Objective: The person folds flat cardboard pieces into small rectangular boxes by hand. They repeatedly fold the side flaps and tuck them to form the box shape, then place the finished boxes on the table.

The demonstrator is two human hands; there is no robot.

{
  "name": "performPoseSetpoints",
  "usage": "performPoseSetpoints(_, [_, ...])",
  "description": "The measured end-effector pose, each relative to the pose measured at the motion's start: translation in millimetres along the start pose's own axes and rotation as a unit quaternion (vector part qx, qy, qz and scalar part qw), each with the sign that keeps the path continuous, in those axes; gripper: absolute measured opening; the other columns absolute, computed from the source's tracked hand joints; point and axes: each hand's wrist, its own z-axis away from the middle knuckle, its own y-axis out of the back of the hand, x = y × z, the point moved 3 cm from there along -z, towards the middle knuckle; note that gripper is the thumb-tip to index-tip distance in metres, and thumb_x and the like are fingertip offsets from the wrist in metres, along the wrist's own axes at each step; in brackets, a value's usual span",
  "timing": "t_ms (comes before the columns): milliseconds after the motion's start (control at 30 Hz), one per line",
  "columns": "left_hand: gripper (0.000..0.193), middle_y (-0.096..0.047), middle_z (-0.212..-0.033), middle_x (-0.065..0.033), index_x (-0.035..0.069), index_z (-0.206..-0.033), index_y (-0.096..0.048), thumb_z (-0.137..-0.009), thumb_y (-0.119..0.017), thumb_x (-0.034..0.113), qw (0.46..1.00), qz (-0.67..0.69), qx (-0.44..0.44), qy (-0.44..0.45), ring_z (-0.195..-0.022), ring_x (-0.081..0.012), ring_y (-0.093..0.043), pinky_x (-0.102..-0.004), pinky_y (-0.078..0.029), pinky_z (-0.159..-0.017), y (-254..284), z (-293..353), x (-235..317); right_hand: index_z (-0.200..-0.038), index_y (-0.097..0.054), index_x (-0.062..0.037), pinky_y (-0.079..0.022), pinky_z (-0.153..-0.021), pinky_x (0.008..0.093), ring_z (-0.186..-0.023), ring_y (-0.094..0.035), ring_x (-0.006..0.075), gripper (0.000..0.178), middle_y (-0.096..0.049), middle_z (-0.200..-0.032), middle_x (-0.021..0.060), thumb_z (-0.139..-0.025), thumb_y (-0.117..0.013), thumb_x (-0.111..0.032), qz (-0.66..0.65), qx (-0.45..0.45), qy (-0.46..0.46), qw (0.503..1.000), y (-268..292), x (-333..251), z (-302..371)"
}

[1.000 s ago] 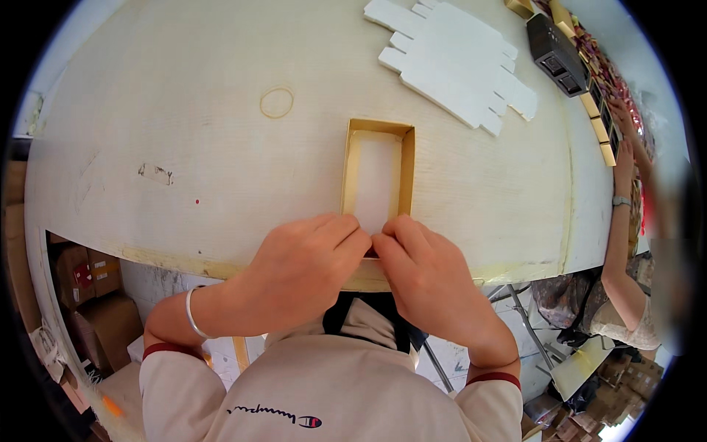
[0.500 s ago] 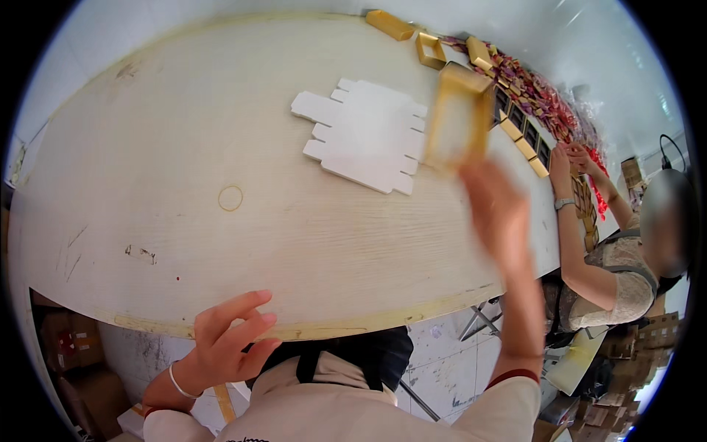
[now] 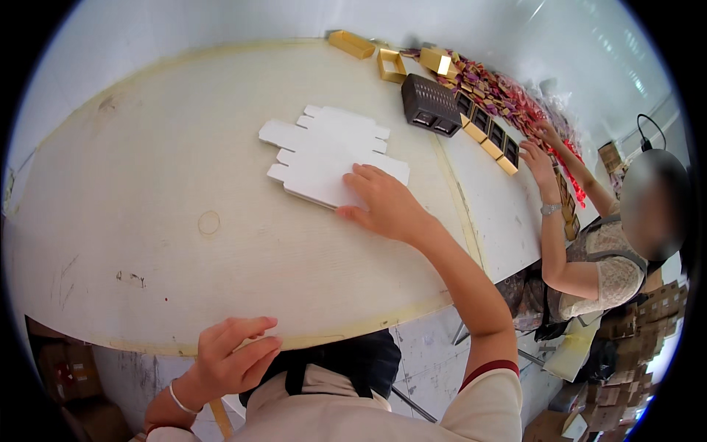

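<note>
A stack of flat white cardboard box blanks [image 3: 324, 151] with notched tabs lies in the middle of the table. My right hand [image 3: 387, 202] rests on its near right part, fingers stretched over the top sheet and thumb by the near edge. Nothing is lifted. Over the table's front edge at the left hovers my left hand [image 3: 236, 353], its fingers loosely bent and apart, holding nothing. A thin ring, apparently a rubber band [image 3: 209, 223], lies on the bare tabletop to the left of the stack.
Dark plastic trays [image 3: 431, 107] stand stacked at the back right, beside a row of gold boxes with dark inserts [image 3: 490, 136]. Gold box pieces [image 3: 352, 44] lie along the back edge. A co-worker [image 3: 611, 258] sits at the right, hands near a heap of small wrapped pieces [image 3: 482, 81].
My right hand has let go of the gold box frame and come left onto the white blanks. The dark trays now show. My left hand stays nearly in place.
</note>
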Motion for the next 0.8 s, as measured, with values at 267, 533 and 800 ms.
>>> performPoseSetpoints(267, [0.014, -0.067, -0.089, -0.0070, 0.005, -0.082, -0.066, -0.071, -0.075, 0.004, 0.999, 0.008, -0.004, -0.034, -0.066, -0.0204, -0.063, -0.0268, -0.051, -0.053, -7.4, -15.3, 4.2, -0.122, -0.057, -0.0020, -0.041, -0.102, 0.0390, -0.124, -0.048, 0.0362, 0.043, -0.050, -0.136, 0.0217, -0.087, -0.065, -0.024, -0.029, -0.133, -0.037, 0.990, 30.6, -11.3, -7.6])
performPoseSetpoints(533, [0.011, -0.066, -0.083, -0.0055, 0.006, -0.082, -0.066, -0.074, -0.073, 0.005, 1.000, 0.005, -0.024, -0.020, -0.064, -0.0198, -0.061, -0.0278, -0.050, -0.052, -5.1, -20.4, -4.8, -0.113, -0.058, 0.0001, -0.049, -0.078, 0.0399, -0.087, -0.062, 0.0347, 0.026, -0.064, -0.097, 0.0207, -0.089, -0.058, -0.007, -0.140, -0.074, -0.041, 0.987, 37.5, -4.1, -12.1])
performPoseSetpoints(800, [0.024, -0.062, -0.112, -0.0050, 0.011, -0.101, -0.065, -0.078, -0.072, 0.017, 0.990, -0.119, 0.068, -0.017, -0.097, -0.0261, -0.059, -0.0415, -0.049, -0.084, 2.8, -49.3, -14.5, -0.091, -0.063, 0.0000, -0.056, -0.069, 0.0359, -0.084, -0.067, 0.0313, 0.015, -0.067, -0.085, 0.0148, -0.076, -0.064, -0.001, 0.108, 0.328, 0.189, 0.919, 64.1, -20.1, 12.8])
